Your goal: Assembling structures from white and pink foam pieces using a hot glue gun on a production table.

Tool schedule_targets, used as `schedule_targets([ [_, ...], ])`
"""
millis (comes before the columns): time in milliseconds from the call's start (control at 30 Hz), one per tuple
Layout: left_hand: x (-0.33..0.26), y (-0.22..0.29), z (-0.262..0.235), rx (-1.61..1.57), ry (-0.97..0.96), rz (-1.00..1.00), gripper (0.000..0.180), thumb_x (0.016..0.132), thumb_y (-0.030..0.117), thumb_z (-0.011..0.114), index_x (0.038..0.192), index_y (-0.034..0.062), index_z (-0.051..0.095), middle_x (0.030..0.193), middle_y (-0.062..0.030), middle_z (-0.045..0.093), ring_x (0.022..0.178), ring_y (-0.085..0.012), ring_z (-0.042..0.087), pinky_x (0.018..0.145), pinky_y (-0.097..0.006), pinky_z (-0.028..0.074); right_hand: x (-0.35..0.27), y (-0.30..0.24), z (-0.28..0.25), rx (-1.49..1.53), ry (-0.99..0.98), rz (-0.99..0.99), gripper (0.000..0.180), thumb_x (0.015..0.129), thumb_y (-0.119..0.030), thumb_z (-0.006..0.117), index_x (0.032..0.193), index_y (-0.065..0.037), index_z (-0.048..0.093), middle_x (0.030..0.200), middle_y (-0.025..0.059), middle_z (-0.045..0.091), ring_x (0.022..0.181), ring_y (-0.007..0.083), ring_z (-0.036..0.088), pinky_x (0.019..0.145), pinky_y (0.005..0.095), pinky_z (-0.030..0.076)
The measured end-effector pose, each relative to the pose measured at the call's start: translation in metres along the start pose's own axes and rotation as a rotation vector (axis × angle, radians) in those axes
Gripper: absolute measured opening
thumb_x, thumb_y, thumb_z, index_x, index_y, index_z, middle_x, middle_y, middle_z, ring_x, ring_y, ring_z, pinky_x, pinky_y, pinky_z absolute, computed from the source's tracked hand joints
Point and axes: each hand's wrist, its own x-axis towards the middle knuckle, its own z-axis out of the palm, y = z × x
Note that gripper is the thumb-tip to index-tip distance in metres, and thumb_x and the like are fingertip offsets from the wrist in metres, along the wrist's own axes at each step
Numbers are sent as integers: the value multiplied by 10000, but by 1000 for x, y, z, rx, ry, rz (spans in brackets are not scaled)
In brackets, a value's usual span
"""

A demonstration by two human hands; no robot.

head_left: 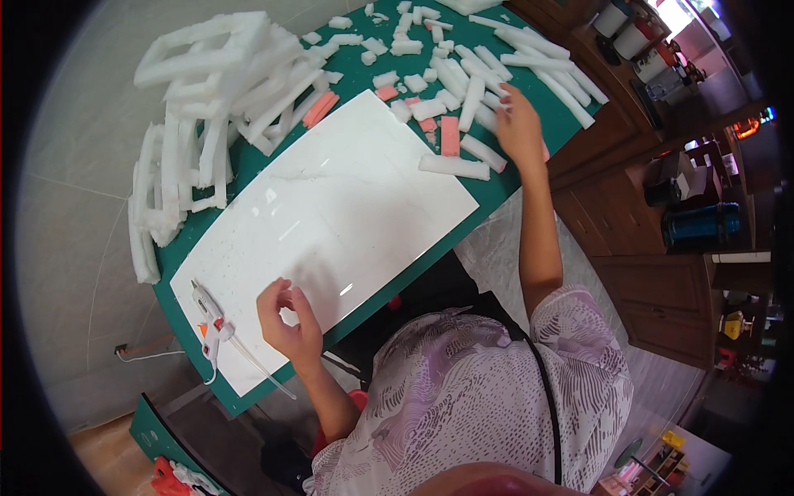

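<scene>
My right hand is over the foam strips at the right of the green table, fingers apart and nothing visibly gripped. Beneath and beside it lie white foam strips; whether the fingertips touch one, I cannot tell. A pink foam block and a white strip lie left of that wrist. Loosely curved, my left hand hovers at the near edge of the white board, thumb and fingers apart with nothing between them. A white hot glue gun rests on the board left of it, its cord trailing toward me.
White foam frames are piled at the left and far left of the green table. Small foam scraps are scattered along the far side, with long strips at the far right. Wooden cabinets stand to the right.
</scene>
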Motion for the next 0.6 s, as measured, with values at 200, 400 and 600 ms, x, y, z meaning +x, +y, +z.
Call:
schedule_targets([
  [200,-28,-10,-7,7,10,-1,158,887,-10,603,1043,-33,607,903,-100,635,708,-125,561,676,-255,468,-27,-2,-31,-163,-121,18,461,804,-110,691,1247,-75,568,1009,147,653,855,274,632,766,365,516],
  [400,-34,-23,-4,50,-36,43,142,873,-33,607,1015,-26,620,938,-118,627,718,-160,576,658,-265,474,-29,-24,-45,-60,-209,115,437,804,-124,708,1224,-68,601,980,129,662,848,221,630,748,325,509],
  [600,-48,-33,-2,122,-33,116,206,829,-67,637,1025,-3,634,1056,-169,604,871,-278,615,685,-327,511,-16,-42,-75,167,-31,193,373,855,-134,694,1213,-67,614,1013,72,669,873,121,617,729,259,502],
])
